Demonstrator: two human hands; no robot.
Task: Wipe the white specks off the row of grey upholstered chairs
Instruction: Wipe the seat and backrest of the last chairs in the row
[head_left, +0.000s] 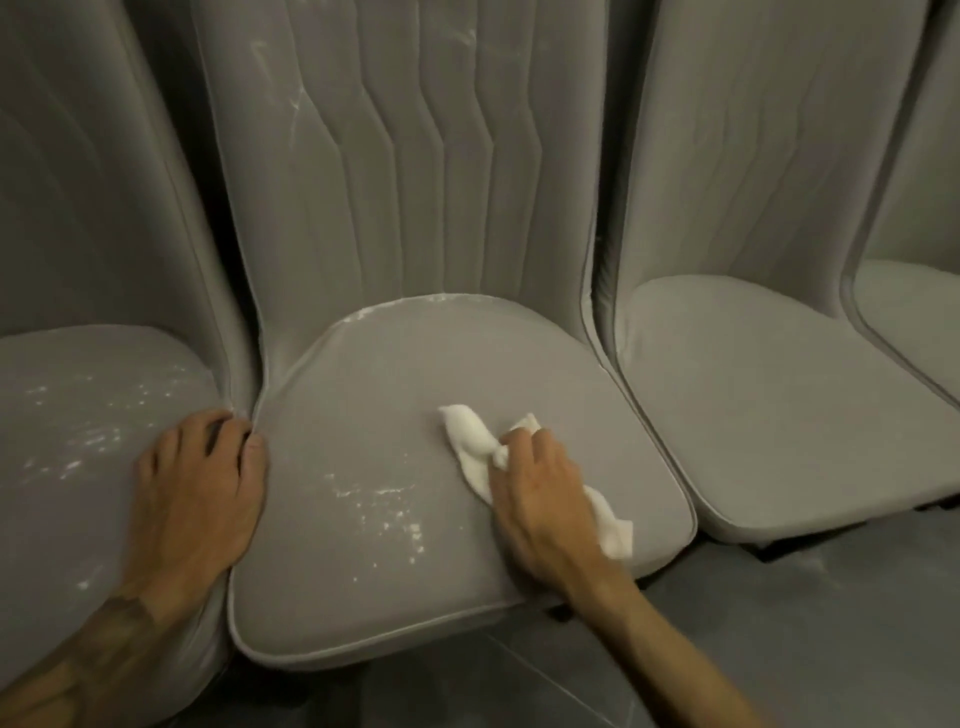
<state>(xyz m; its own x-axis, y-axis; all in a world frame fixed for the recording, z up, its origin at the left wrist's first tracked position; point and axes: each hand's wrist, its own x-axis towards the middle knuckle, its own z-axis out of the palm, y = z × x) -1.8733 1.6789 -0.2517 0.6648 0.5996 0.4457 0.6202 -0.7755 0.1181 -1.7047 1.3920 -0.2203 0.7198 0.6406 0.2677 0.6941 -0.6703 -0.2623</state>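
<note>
The right hand (540, 499) clutches a bunched white cloth (470, 436) against the middle chair (363, 415) seat, right of its centre. White specks (384, 514) lie left of the cloth, with more along the seat's back edge. The left hand (202, 483) rests fairly flat, holding nothing, on the speckled left chair (78, 467), fingertips apparently at the gap beside the middle chair. Another chair (753, 389) stands to its right.
</note>
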